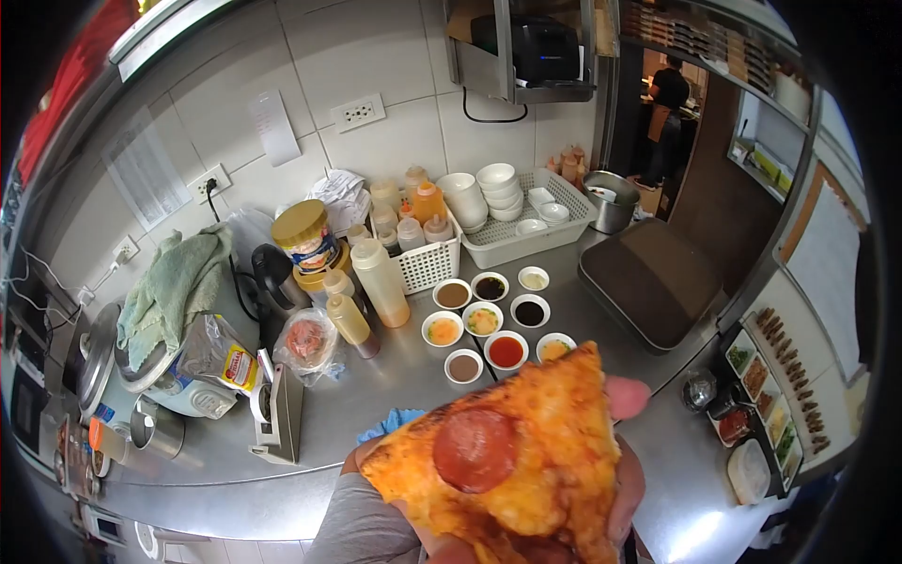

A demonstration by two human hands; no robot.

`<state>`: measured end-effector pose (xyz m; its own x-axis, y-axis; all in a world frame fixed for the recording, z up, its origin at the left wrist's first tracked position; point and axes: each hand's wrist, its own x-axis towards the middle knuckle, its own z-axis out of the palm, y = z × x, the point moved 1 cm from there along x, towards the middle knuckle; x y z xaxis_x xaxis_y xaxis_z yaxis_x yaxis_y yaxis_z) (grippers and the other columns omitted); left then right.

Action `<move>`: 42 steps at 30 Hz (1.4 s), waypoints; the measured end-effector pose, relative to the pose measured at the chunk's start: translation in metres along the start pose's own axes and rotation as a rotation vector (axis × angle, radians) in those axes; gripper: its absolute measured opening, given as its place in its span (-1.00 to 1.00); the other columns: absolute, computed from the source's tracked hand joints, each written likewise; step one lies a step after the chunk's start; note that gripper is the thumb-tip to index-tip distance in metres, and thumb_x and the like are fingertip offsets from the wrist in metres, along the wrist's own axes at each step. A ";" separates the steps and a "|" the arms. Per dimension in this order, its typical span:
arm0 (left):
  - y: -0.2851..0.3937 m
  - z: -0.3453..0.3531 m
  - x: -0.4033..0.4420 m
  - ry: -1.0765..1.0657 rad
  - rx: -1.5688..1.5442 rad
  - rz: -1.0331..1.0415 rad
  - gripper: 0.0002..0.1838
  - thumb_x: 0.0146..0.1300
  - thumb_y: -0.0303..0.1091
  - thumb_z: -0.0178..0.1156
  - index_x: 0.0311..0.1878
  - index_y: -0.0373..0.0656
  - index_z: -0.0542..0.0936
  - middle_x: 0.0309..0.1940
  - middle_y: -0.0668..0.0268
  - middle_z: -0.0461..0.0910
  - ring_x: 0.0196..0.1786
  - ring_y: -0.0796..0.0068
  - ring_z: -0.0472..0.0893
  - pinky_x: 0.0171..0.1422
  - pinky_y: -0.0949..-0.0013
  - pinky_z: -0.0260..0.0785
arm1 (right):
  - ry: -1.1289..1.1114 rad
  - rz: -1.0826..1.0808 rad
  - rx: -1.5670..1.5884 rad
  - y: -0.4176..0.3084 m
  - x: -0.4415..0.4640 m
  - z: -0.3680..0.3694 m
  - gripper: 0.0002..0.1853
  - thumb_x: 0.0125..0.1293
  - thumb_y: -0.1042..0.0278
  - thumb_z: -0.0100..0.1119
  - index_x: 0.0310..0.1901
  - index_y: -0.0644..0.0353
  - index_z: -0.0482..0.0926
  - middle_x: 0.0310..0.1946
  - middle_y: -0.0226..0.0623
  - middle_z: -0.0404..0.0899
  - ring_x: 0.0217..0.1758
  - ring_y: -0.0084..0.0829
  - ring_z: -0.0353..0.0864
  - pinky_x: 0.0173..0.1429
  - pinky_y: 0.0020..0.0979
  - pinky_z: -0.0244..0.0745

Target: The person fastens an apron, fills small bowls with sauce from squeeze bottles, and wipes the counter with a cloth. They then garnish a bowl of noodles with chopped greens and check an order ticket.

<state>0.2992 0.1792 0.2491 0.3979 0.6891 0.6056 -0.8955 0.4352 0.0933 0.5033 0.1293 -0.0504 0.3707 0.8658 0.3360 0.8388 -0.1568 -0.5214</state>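
A slice of pizza (554, 442) with browned melted cheese and one pepperoni round (476, 449) is held up close in front of me, its narrow tip toward the left. My right hand (628, 479) grips it, with fingers showing along the right edge; more skin shows under its lower edge. At the slice's left, a grey sleeve (362, 526) leads to a strip of skin, apparently my left hand (351, 459), whose fingers are hidden behind the pizza. Something blue (390, 423) and crumpled shows beside it. Behind the slice stand several small sauce bowls, including a red one (505, 352).
Squeeze bottles (381, 287) and a white basket (432, 266) stand left of a tray (526, 246) of stacked bowls. A dark padded lid (648, 282) lies right. A rice cooker with a towel (174, 291) is left. Another person (669, 94) stands beyond the doorway.
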 end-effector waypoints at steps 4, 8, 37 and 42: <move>0.008 -0.004 -0.003 0.179 0.247 -0.173 0.08 -0.19 0.17 0.26 0.22 -0.34 -0.04 -0.24 -0.01 0.31 -0.48 0.33 0.39 -0.43 0.47 0.26 | -0.012 -0.010 0.017 0.000 0.000 0.000 -0.90 -0.14 0.47 0.07 -0.49 0.09 0.50 -0.46 -0.24 0.41 -0.31 -0.19 0.39 -0.24 -0.23 0.26; 0.038 -0.031 0.012 -0.061 0.115 -0.077 0.01 -0.11 0.16 0.21 0.24 -0.27 -0.04 -0.23 0.15 0.31 -0.38 0.35 0.38 -0.39 0.41 0.28 | 0.018 -0.057 -0.003 0.014 -0.005 0.012 -0.92 -0.12 0.47 0.07 -0.49 0.12 0.49 -0.48 -0.22 0.40 -0.34 -0.17 0.39 -0.26 -0.22 0.26; 0.371 -0.292 -0.093 1.510 1.082 0.158 -0.42 0.15 0.09 -0.02 0.06 -0.19 0.28 -0.07 0.13 0.40 -0.16 0.31 0.47 -0.12 0.22 0.32 | 0.043 -0.104 -0.031 0.014 -0.002 0.020 -0.91 -0.12 0.49 0.05 -0.48 0.16 0.46 -0.47 -0.19 0.40 -0.37 -0.16 0.38 -0.29 -0.22 0.25; 0.337 -0.278 -0.113 1.650 1.564 0.269 -0.33 0.10 0.03 0.05 0.11 -0.32 0.21 -0.03 0.01 0.34 -0.08 0.27 0.44 0.03 0.27 0.24 | 0.007 -0.109 -0.020 0.012 -0.004 0.017 -0.91 -0.12 0.49 0.05 -0.48 0.17 0.46 -0.48 -0.19 0.40 -0.37 -0.16 0.37 -0.29 -0.23 0.26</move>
<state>0.0075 0.4092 -0.0078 -0.6828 0.7107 -0.1691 -0.0225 0.2110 0.9772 0.5056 0.1319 -0.0712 0.2796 0.8751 0.3950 0.8821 -0.0718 -0.4655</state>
